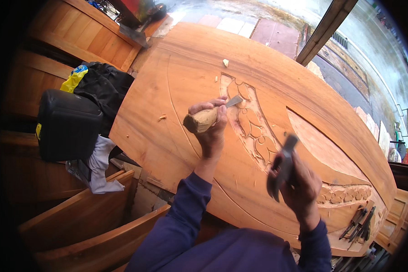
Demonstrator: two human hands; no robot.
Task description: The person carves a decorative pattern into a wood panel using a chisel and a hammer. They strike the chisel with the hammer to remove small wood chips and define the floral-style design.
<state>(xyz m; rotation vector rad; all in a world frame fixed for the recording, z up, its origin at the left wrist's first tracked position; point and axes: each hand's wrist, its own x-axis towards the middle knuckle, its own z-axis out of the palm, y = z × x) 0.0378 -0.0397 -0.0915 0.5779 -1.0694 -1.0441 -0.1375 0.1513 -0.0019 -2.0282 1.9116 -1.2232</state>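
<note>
The left hand [214, 131] is gripping a chisel [206, 119], whose long axis is slanting forward-right, its blade [233, 101] pointing at a carved band [252, 123] just beyond that hand; rightward, the right hand [302, 183] is clutching a blurred hammer [285, 161].

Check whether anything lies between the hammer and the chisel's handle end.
In this view, the left hand, wrapped around the chisel's handle, lies between its end and the hammer in the right hand; nothing else visible does.
</note>
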